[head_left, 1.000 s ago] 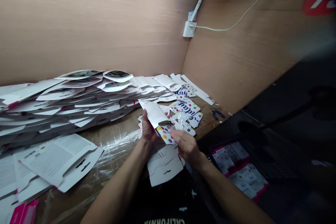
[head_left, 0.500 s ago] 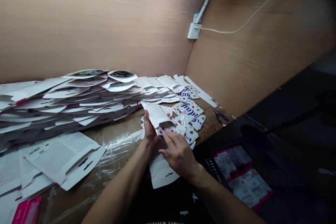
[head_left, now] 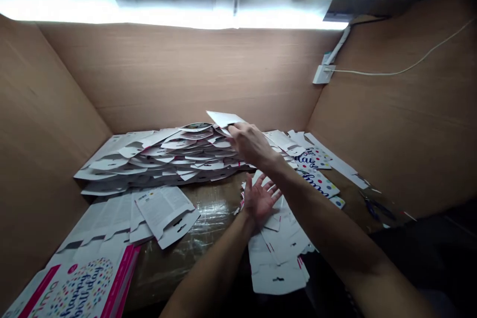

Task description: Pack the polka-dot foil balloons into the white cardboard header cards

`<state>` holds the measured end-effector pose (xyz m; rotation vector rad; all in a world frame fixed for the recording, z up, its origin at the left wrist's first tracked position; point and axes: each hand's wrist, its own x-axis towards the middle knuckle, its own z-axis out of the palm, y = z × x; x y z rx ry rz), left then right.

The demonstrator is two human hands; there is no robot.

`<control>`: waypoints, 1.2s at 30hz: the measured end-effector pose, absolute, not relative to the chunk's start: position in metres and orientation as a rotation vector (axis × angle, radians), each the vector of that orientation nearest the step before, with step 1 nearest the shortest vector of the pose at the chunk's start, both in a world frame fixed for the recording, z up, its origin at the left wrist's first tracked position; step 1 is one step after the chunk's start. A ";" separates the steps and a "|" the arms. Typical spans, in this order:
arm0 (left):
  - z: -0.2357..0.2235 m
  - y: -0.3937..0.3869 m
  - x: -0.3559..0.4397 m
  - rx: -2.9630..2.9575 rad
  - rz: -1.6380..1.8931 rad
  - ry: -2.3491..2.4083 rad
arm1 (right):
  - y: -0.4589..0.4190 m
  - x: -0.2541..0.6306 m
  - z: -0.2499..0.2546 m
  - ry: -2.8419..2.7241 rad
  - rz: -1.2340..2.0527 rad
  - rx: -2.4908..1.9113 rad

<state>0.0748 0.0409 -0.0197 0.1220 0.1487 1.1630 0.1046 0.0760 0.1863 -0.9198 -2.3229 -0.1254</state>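
My right hand (head_left: 249,143) grips a white card packet (head_left: 225,118) by its near edge and holds it over the top of the long stack of packets (head_left: 186,154) at the back wall. Palm up and fingers spread, my left hand (head_left: 259,201) rests at a heap of white card sleeves (head_left: 279,258) and holds nothing. The heap has hang-hole tabs and lies near the front edge. Right of it, partly behind my right forearm, are printed polka-dot pieces (head_left: 316,181) with blue lettering.
Flat packets (head_left: 169,213) lie fanned at the left, beside a pink-edged pile with birthday lettering (head_left: 85,283). Dark-handled pliers (head_left: 376,207) sit at the right edge. Wooden panels (head_left: 208,69) enclose the bench on three sides, below a lit tube lamp (head_left: 167,12).
My right hand has carried the packet up and forward to the back stack. My left hand has let go of it and opened. The view has swung left and up.
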 end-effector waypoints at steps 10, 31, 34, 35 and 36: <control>-0.041 0.065 0.068 -0.003 1.261 0.290 | 0.043 0.277 0.056 -2.186 0.507 -1.795; -0.018 0.078 0.038 1.058 1.481 1.170 | -0.001 0.240 -0.034 -1.831 0.570 -2.088; -0.023 0.080 0.034 1.408 1.249 1.573 | 0.000 0.257 -0.037 -1.785 0.549 -2.091; -0.025 0.078 0.034 1.509 1.154 1.653 | 0.002 0.261 -0.039 -1.777 0.551 -2.093; -0.027 0.075 0.036 1.599 1.077 1.695 | 0.004 0.265 -0.040 -1.770 0.558 -2.093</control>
